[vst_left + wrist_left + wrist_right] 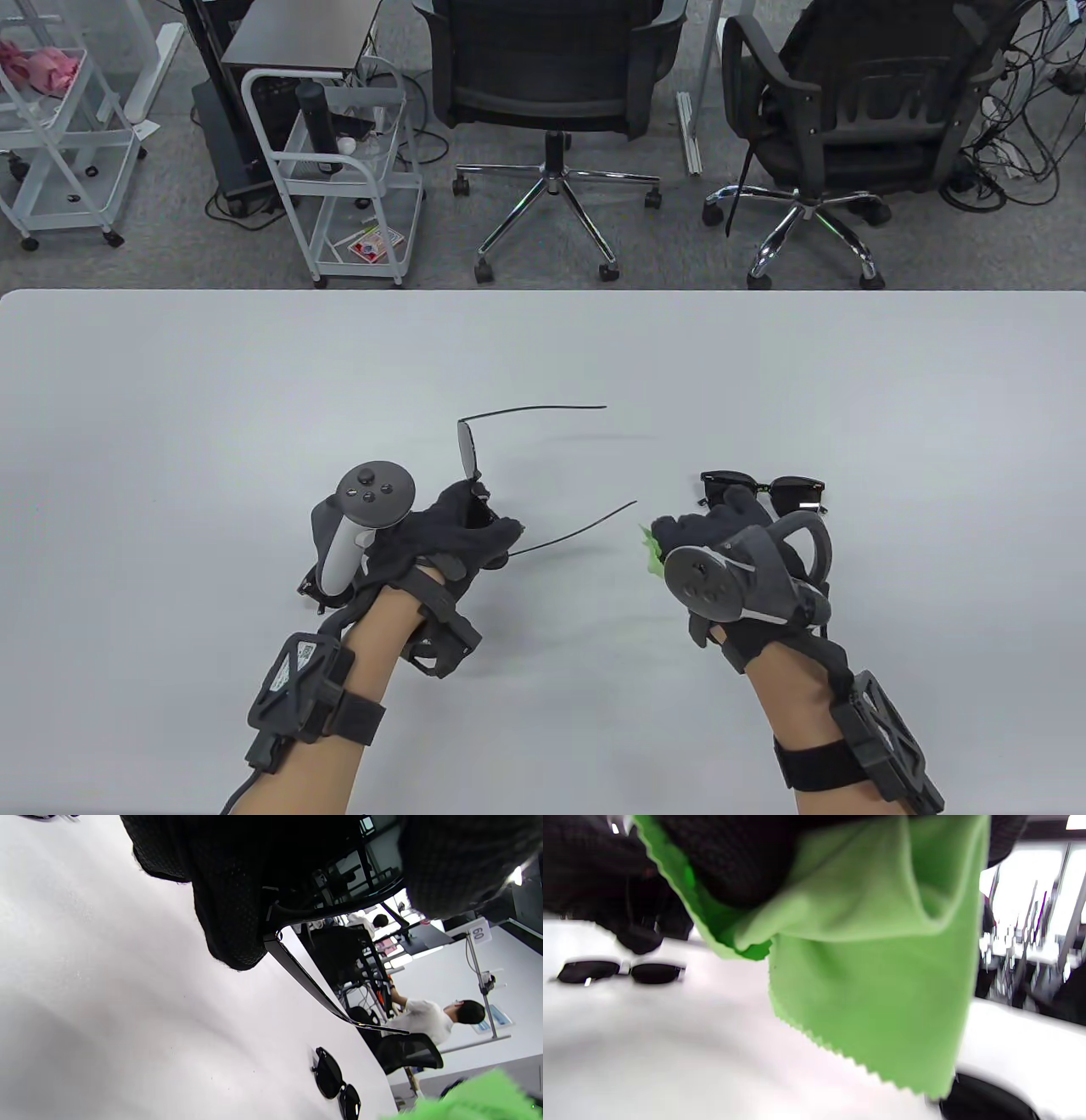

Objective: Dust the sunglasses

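The white bench (254, 382) carries everything, with two office chairs (543, 93) and a white cart (348, 170) beyond its far edge. The left hand (441, 531) grips a thin-framed pair of sunglasses (468, 450) by one lens end, fingers curled round the frame; the pair stands on edge just above that hand, lifted off the bench, its two slim temples reaching out toward the right hand. The right hand (730, 535) is curled round a green cloth (865, 984), which hangs below the fingers in the right wrist view and peeks out on the side facing the left hand. A second, dark thick-framed pair (764, 490) lies folded on the bench just beyond the right hand's fingers, lenses facing up.
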Demonstrator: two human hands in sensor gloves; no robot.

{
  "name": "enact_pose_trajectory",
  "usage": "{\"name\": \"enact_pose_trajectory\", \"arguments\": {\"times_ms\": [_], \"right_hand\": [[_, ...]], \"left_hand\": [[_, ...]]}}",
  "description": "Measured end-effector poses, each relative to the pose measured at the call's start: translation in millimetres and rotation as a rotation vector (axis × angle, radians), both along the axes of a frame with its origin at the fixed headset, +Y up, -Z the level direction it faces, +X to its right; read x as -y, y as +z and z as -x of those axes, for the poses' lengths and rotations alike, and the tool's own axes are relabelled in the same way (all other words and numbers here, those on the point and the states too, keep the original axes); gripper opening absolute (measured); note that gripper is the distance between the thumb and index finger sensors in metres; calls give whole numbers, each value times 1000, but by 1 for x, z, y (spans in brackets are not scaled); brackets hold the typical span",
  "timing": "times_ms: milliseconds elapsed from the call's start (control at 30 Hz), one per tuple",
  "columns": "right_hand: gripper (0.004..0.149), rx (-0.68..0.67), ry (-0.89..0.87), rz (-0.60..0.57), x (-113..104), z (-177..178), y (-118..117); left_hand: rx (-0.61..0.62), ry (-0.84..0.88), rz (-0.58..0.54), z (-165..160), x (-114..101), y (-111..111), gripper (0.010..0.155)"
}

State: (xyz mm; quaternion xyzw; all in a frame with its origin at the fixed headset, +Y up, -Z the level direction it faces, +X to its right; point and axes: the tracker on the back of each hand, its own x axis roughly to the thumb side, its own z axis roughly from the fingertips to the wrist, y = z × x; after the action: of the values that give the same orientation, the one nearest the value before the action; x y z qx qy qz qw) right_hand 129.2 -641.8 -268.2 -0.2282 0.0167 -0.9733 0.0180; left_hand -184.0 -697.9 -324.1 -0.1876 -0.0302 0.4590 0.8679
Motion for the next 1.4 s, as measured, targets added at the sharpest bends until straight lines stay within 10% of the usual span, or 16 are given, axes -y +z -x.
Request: {"name": "enact_pose_trajectory", "arguments": {"times_ms": [133, 367, 800, 1067, 1400], "right_hand": [[46, 8, 133, 330, 38, 1, -13], [59, 7, 147, 482, 60, 0, -20], [53, -105, -333, 19, 32, 20, -8], [56, -151, -408, -11, 33, 38, -5], [63, 28, -610, -249, 11, -5, -7]], "left_hand": [[-12, 18, -18, 1, -1, 0, 97], [-7, 34, -41, -2, 0, -1, 97], [130, 63, -53, -28, -2, 6, 97], [320, 22, -41, -62, 1, 19, 96], [211, -319, -253, -46, -9, 14, 94]]}}
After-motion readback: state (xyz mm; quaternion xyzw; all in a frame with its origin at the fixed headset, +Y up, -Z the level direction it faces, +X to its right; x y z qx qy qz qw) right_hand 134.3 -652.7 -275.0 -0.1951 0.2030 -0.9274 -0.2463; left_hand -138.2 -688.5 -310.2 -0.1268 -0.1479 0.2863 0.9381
